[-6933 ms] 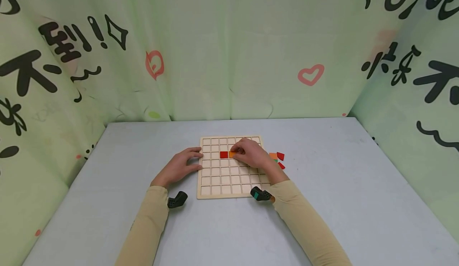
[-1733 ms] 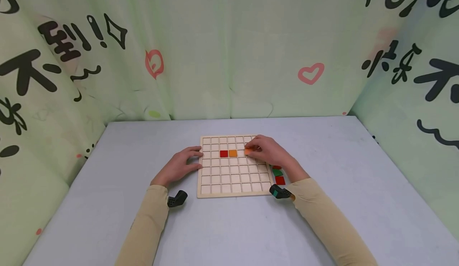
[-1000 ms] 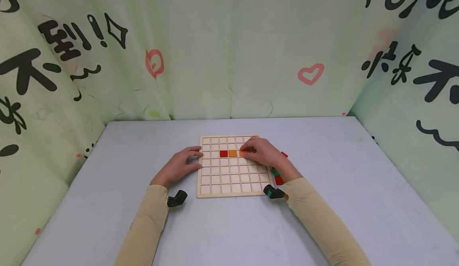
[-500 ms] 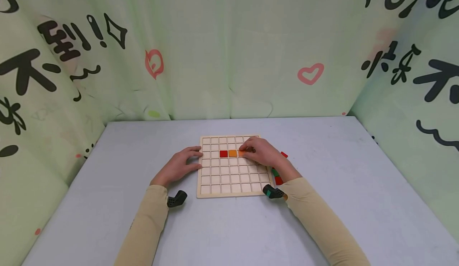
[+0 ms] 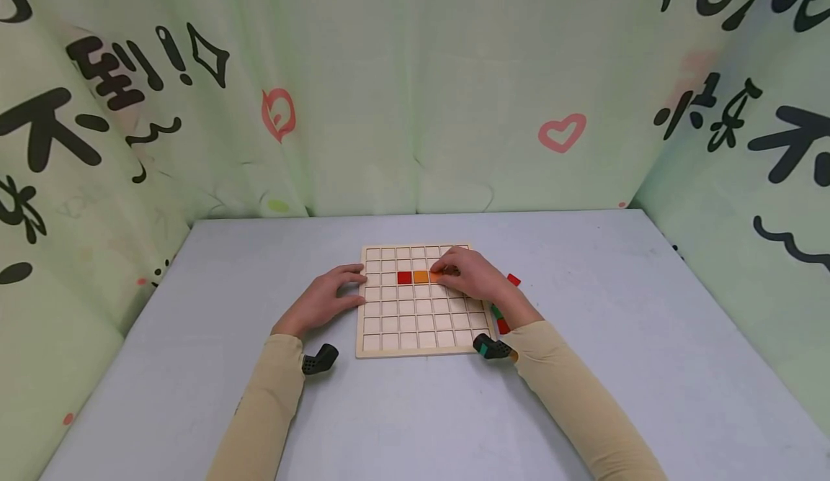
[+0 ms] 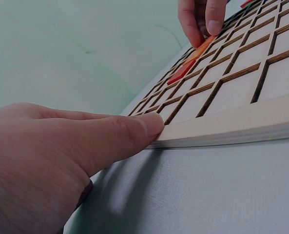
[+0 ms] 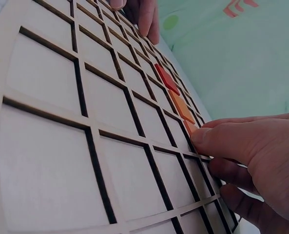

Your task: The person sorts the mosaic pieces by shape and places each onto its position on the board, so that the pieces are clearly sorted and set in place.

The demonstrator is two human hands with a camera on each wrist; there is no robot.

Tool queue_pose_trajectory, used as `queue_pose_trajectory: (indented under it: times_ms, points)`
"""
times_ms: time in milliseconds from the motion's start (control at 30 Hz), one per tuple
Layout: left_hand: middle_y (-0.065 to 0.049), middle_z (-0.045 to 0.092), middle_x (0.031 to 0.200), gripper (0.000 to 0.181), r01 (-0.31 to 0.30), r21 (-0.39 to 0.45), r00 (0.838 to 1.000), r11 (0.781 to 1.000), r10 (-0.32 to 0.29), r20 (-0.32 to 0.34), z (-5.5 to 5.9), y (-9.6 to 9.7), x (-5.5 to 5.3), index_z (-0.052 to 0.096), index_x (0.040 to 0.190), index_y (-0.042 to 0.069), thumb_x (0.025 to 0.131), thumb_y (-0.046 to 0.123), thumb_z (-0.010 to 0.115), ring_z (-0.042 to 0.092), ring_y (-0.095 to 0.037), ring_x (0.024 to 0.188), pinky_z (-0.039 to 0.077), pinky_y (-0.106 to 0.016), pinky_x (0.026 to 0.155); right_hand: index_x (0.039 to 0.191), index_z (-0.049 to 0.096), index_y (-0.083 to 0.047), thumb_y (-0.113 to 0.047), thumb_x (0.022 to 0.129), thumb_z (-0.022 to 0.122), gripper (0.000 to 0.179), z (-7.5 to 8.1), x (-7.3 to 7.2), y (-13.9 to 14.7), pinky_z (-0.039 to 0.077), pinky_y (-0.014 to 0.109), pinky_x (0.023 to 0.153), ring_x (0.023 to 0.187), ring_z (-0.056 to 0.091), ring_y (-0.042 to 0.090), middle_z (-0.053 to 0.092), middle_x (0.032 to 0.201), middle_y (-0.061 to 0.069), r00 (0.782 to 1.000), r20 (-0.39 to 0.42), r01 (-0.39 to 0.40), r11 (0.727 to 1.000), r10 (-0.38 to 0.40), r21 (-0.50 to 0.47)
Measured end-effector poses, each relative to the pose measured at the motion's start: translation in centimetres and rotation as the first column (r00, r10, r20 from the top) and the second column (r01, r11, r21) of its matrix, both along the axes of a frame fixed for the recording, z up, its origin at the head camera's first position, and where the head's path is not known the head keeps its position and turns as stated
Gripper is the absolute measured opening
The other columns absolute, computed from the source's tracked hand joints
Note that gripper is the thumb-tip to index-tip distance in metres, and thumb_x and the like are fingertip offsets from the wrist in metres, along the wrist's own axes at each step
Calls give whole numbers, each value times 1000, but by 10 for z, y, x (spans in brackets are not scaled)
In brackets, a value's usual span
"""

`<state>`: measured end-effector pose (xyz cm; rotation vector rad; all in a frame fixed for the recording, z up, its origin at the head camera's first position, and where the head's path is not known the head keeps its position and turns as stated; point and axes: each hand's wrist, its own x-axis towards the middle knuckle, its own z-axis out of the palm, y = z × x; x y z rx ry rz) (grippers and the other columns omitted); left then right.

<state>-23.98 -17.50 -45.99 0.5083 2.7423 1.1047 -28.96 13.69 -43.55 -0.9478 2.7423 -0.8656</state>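
Observation:
A wooden grid board (image 5: 415, 324) lies on the table. In one row sit a red square tile (image 5: 405, 278) and, just right of it, an orange square tile (image 5: 421, 277). My right hand (image 5: 476, 276) pinches another orange tile (image 7: 189, 127) between thumb and fingers at the cell beside that one; the hand covers most of it. With its fingers spread and relaxed, my left hand (image 5: 322, 299) rests at the board's left edge, the thumb (image 6: 151, 124) touching the rim in the left wrist view.
Loose pieces lie right of the board, partly behind my right forearm: a red one (image 5: 514, 279), a green one (image 5: 497, 312) and another red one (image 5: 503, 327). A pale green curtain (image 5: 415, 106) with black lettering surrounds the white table (image 5: 415, 416).
Since the oldest frame, my right hand left one orange tile beside the red one. It then brought another orange tile leftward to the neighbouring cell. My left hand stayed put.

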Motion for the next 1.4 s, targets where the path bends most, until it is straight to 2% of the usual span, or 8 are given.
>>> queue_pose_trajectory:
  times_ms: [500,767,1067,1400]
  points:
    - [-8,43,150,45,7,3,1000,1000,-7,-15,1,-1,1,62,130,6,90,24,72,36,-31,140,32,-46,115,112,72,-6,-12,94,66,20,0,-2,-2,50,38,92,105,57,24,63,113,8,999,26,25,1000,-25,11]
    - [-7,43,150,44,7,6,1000,1000,-7,-13,3,0,2,62,130,6,90,23,72,36,-31,140,32,-46,115,112,71,-5,-11,94,66,20,0,-1,-1,50,37,89,103,57,24,64,113,8,1000,14,20,1000,-20,1]
    - [-8,43,150,44,7,2,1000,1000,-7,-8,3,1,2,62,130,6,91,23,72,35,-31,140,32,-46,115,120,67,-6,-15,95,65,27,-3,1,13,52,38,90,100,61,21,63,113,5,989,102,118,991,-111,-64]
    - [-8,43,150,45,11,-5,1000,1000,-11,-20,3,0,2,62,130,6,90,24,72,36,-32,140,32,-47,115,120,67,-4,-18,95,64,28,-2,3,23,52,39,92,100,60,22,65,113,8,986,79,156,985,-150,-79]
